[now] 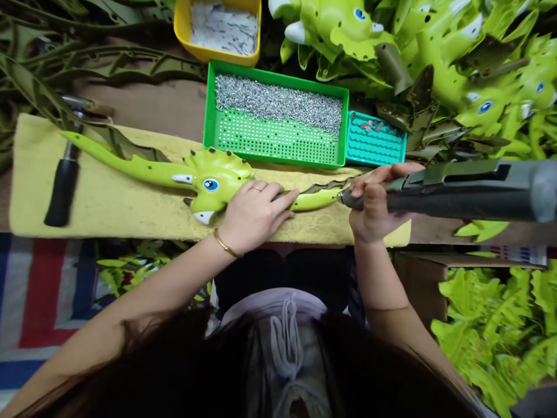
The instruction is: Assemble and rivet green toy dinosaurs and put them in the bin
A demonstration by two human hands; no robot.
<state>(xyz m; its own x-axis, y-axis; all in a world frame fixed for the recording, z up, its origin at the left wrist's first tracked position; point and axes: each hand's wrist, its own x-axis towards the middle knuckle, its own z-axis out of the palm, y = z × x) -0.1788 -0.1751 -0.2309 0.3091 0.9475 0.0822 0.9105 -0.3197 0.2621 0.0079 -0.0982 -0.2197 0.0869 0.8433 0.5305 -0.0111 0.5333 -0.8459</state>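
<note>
A green toy dinosaur [209, 177] with a blue eye lies on its side on a yellow foam pad [108, 203]. My left hand [255, 212] presses down flat on its body, fingers together over the part. My right hand [374, 200] grips a grey electric screwdriver [456, 188] held level, its tip touching the dinosaur's green end piece [315, 199].
A green tray [276, 113] of small screws and a teal tray [374, 139] stand behind the pad. A yellow bin [220, 29] sits further back. A black-handled hammer [65, 180] lies at left. Green dinosaur parts [435, 52] are piled at right and below.
</note>
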